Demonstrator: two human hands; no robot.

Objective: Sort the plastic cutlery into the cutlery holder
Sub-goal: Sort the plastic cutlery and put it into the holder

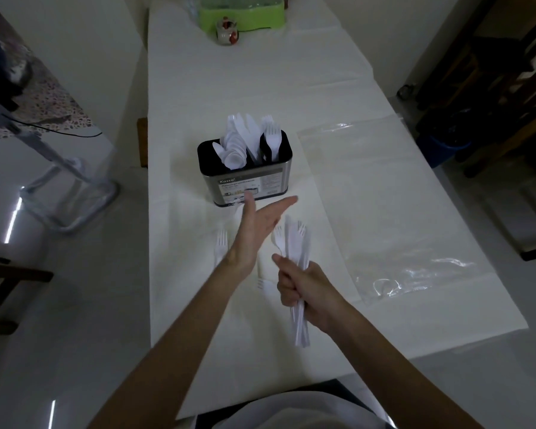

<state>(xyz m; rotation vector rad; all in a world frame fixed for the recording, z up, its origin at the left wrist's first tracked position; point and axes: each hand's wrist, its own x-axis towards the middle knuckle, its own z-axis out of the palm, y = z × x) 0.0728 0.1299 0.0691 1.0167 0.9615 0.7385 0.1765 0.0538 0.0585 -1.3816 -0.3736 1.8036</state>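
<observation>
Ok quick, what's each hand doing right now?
Left hand: open, holding nothing.
Right hand: closed around a bundle of white plastic cutlery.

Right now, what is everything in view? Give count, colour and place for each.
table: one, white cover, runs away from the camera
cutlery holder: one, black and steel, mid-table
cutlery in holder: many, white; spoons left, knives middle, forks right
loose forks: at least two, white, on the table near the hands
plastic bag: one, clear, flat, right of the holder
green tray: one, far end
small jar: one, white and red, in front of the tray
left hand: fingers straight, holds nothing, in front of the holder
right hand: grips a bundle of cutlery, white
</observation>
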